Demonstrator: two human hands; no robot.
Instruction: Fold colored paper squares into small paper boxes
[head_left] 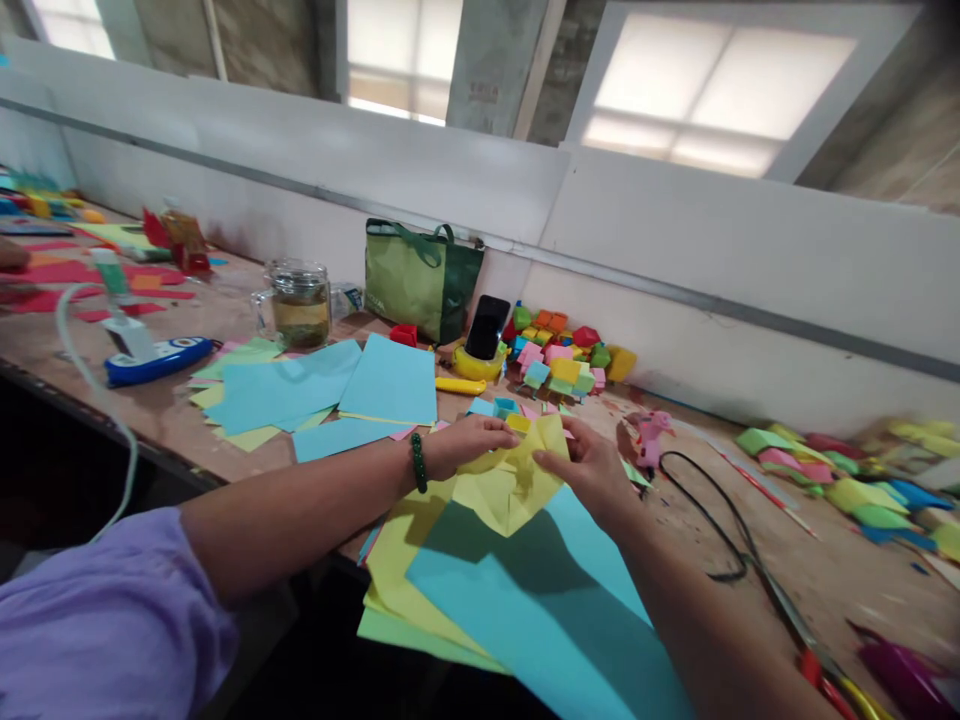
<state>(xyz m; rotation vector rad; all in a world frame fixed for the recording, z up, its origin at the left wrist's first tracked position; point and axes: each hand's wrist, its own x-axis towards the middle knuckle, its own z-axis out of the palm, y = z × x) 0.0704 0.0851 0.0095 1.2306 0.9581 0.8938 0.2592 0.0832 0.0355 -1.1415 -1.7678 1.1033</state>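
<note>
A creased sheet of yellow paper (510,490) is held up between my two hands, over a pile of coloured sheets. My left hand (472,446) grips its left side, with a dark green bead bracelet on the wrist. On the right, my right hand (592,470) pinches the upper edge between thumb and fingers. Fold lines run across the yellow paper, and its lower part hangs as a point. Beneath it lie a large blue sheet (540,600) and yellow sheets (405,560) at the table's front edge. Small folded paper boxes (517,424) sit just behind my hands.
Scissors (784,600) lie to the right, beside a pink toy figure (652,435). Folded paper pieces (855,480) are heaped at far right. Behind stand a phone (489,325), a green bag (420,275) and a glass mug (300,305). A white cable (67,330) hangs at left.
</note>
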